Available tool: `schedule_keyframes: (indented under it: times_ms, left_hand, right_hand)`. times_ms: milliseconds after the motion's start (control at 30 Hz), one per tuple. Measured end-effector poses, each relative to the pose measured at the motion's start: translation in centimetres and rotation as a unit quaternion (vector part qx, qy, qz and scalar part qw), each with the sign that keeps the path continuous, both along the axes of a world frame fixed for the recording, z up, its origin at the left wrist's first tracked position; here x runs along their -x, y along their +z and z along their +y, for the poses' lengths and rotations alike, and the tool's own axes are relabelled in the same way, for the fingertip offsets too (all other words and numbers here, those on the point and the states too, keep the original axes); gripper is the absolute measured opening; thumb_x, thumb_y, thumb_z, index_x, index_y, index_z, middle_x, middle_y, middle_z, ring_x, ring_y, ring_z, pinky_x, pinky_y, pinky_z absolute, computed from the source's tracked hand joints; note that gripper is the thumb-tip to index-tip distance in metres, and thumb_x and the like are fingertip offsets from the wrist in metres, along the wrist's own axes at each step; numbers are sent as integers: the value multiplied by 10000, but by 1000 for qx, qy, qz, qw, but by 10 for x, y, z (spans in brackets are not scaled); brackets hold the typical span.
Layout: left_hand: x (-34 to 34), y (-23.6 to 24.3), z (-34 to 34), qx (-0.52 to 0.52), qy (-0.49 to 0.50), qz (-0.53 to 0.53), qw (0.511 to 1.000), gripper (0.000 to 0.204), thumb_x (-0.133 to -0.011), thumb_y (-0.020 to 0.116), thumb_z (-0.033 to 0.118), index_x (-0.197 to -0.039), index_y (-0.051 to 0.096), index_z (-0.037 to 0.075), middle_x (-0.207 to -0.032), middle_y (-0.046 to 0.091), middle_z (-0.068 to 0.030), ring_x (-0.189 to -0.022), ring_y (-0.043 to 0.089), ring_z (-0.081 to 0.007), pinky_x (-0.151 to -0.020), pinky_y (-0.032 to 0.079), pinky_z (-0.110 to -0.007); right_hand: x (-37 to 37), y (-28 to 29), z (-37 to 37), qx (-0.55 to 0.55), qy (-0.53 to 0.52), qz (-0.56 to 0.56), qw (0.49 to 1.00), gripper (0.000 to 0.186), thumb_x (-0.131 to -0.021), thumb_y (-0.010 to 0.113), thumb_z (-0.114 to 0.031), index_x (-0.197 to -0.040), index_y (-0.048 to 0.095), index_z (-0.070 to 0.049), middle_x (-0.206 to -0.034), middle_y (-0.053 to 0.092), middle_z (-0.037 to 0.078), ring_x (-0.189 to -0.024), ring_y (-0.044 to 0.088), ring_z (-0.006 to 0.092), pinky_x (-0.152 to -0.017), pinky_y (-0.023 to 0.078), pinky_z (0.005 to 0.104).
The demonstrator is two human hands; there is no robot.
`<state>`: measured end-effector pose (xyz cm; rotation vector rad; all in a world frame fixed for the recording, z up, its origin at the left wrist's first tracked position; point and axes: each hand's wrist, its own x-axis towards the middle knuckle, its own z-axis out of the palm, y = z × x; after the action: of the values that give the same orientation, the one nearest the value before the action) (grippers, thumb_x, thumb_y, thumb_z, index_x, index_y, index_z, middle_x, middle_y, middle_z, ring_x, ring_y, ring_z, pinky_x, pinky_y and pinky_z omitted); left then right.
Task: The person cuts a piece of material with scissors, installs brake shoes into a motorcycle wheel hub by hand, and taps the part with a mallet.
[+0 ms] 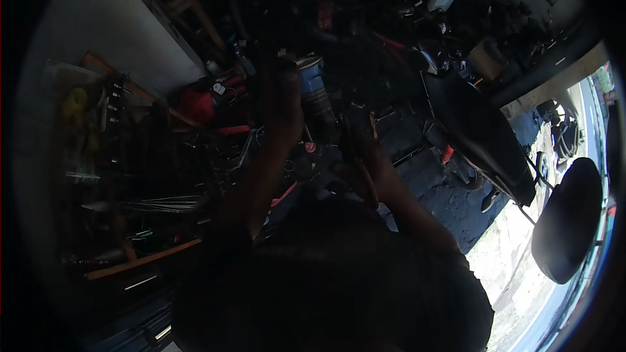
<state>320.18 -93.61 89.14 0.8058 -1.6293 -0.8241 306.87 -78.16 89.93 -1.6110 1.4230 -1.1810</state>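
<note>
In the dim middle of the head view, my left hand [283, 107] is raised, its fingers curled on something dark that I cannot make out. Just right of it are a dark ribbed cylindrical part [318, 107] and a blue container [311, 72]. Lower and to the right, my right hand [368, 166] is closed on a dark hand tool [355, 150] with a brownish handle, angled upward toward the cylindrical part. Shadow hides most fingertips and where the tool ends.
A workbench [143, 257] crowded with tools runs along the left, with a red bag [195, 103]. A motorcycle with a black seat [469, 130] and red spring [447, 154] stands at right, beside a dark rounded pad [566, 221] and a bright doorway. Parts crowd the back.
</note>
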Motion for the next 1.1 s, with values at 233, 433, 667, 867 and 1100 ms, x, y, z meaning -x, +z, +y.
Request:
schedule_keyframes:
  times_ms: [233, 433, 667, 867, 1100]
  left_hand:
    - [19, 12, 41, 23, -98, 40, 994, 572, -935, 503, 484, -1222, 393, 2, -1133, 523, -175, -1050, 529, -262, -940, 390, -392]
    - [21, 11, 41, 85, -103, -10, 991, 547, -930, 519, 479, -1168, 407, 0, -1096, 549, -170, -966, 573, -258, -882, 429, -372]
    - [30, 12, 26, 33, -91, 12, 995, 540, -950, 465, 468, -1190, 423, -13, -1125, 531, -166, -1047, 522, -250, -917, 394, -372]
    - [14, -37, 8, 132, -158, -124, 971, 604, -927, 458, 507, -1250, 417, -2, -1144, 499, -168, -1073, 491, -268, -940, 384, -388]
    - [30, -32, 13, 96, -182, -122, 971, 609, -935, 442, 496, -1296, 402, 8, -1140, 500, -174, -1070, 494, -278, -941, 388, -389]
  right_hand:
    - [19, 14, 7, 7, -36, 20, 999, 579, -746, 736, -244, -1197, 469, 1, -851, 579, 123, -763, 581, 231, -670, 451, 368]
    - [29, 25, 11, -5, -21, 79, 997, 509, -760, 730, -254, -1133, 488, -7, -775, 602, 141, -723, 616, 325, -652, 462, 388]
    - [59, -17, 27, -56, -156, 44, 985, 297, -841, 666, -205, -1013, 524, -10, -735, 592, 71, -668, 606, 192, -607, 458, 338]
    - [62, -15, 4, 26, -146, -216, 965, 358, -869, 664, -293, -1068, 576, -9, -857, 601, 43, -784, 562, 118, -678, 454, 279]
    - [70, -31, 19, 82, -93, -262, 957, 297, -854, 672, -242, -1027, 602, -11, -917, 637, 71, -822, 601, 133, -720, 490, 294]
